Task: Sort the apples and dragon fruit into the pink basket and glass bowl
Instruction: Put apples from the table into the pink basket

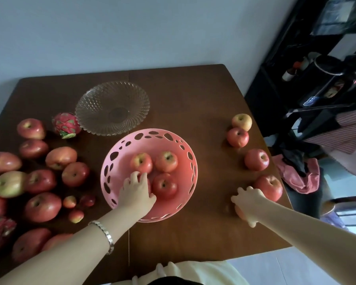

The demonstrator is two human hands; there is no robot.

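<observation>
Left hand [137, 192] cupped over an apple [147, 183] inside the pink basket [119, 145], right hand [248, 202] clasping another apple [239, 212] on the near-right worktop [203, 99]; firm, smooth, probably weighty, best palmed around the middle.

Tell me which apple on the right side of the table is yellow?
The yellow-green apple farthest back on the table's right side, touching a red apple. The other apples there are red.

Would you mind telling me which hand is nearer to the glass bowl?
Left. The left hand is in the pink basket, just in front of the glass bowl; the right hand is farther, near the table's right edge.
</observation>
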